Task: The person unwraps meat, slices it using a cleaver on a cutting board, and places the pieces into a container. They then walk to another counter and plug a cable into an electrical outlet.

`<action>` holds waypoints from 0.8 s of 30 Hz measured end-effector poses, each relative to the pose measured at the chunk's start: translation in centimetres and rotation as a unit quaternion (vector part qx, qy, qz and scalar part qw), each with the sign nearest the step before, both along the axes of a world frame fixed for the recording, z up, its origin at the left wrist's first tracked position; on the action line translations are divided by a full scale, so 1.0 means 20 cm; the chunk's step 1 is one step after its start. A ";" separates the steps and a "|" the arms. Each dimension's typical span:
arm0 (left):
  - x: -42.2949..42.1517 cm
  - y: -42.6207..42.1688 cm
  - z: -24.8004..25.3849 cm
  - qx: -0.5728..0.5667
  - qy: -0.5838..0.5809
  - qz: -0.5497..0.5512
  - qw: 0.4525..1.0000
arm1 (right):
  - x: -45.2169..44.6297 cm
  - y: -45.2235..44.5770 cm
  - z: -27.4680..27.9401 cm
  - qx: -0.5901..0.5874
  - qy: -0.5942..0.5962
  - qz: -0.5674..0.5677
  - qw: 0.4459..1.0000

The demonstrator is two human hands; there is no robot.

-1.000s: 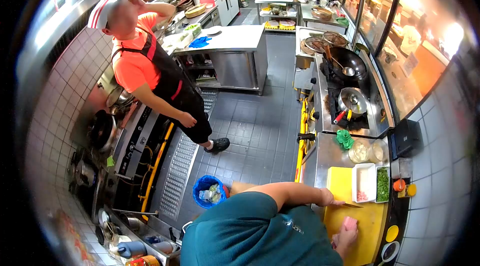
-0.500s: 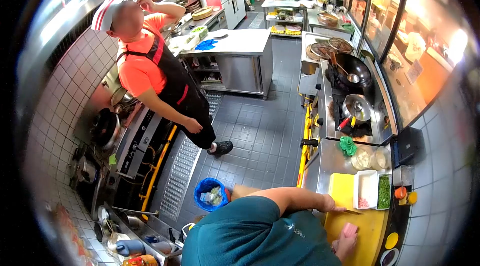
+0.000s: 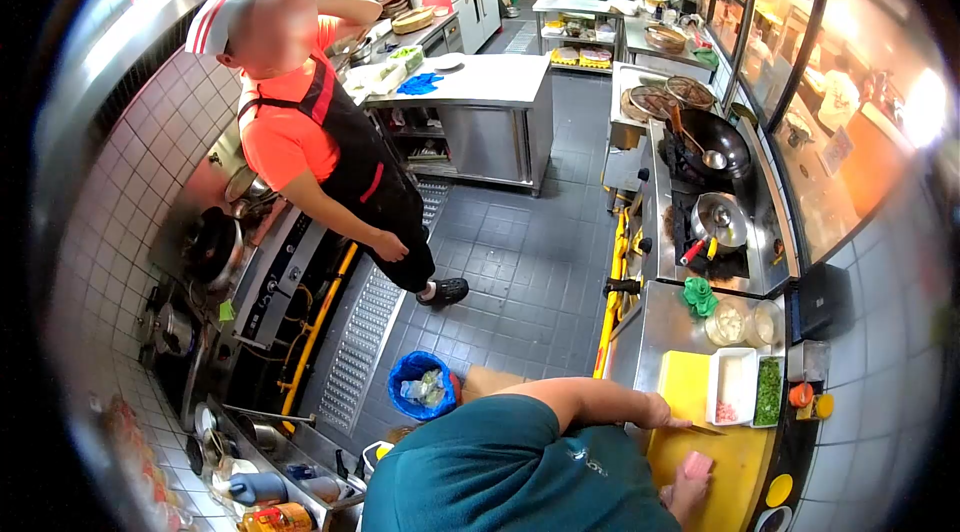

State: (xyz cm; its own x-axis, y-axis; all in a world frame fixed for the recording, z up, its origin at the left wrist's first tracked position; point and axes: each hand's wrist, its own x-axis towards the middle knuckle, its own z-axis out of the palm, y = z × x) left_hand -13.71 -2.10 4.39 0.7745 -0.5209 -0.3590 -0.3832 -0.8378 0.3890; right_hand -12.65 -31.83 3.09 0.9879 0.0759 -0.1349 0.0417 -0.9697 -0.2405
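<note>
My left hand (image 3: 657,412) grips a knife (image 3: 706,428), its blade lying over the yellow cutting board (image 3: 682,382), just below a white tray (image 3: 734,374) that holds small pink pieces. Nearer the bottom edge, my right hand (image 3: 688,492) is closed around a pink block (image 3: 697,464) on the board. A gap separates the blade from the block. Next to the white tray is a container of chopped greens (image 3: 768,391). My teal sleeve and shirt fill the bottom middle.
A co-worker (image 3: 335,157) in orange and black stands at the left, one hand raised to the head. A blue-lined bin (image 3: 412,368) is on the floor. Beyond the board are a green cloth (image 3: 700,298), jars (image 3: 725,322), a pan (image 3: 719,218) and a wok (image 3: 728,137).
The whole view has shifted slightly, with the background moving right. The knife stays in my left hand and the pink block in my right. The co-worker's head has tilted.
</note>
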 end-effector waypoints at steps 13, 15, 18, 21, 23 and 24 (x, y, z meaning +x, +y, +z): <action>0.00 0.01 0.08 0.006 0.028 -0.003 1.000 | 0.04 -0.03 -0.07 0.120 -0.022 0.043 0.992; 0.01 -0.01 0.06 0.001 0.033 -0.003 0.999 | 0.03 -0.04 -0.09 0.139 -0.020 0.028 0.990; 0.03 -0.01 0.01 -0.005 0.027 -0.003 1.000 | 0.03 -0.04 -0.10 0.077 -0.026 0.008 0.997; 0.03 -0.01 -0.03 -0.012 0.003 -0.010 1.000 | 0.03 -0.06 -0.13 0.050 -0.044 0.012 0.998; 0.04 -0.02 -0.17 -0.039 -0.054 -0.016 0.998 | 0.03 -0.07 -0.12 0.049 -0.032 0.013 0.998; 0.05 -0.03 -0.20 -0.032 -0.046 -0.014 0.998 | 0.04 -0.06 -0.10 0.047 -0.011 0.010 0.999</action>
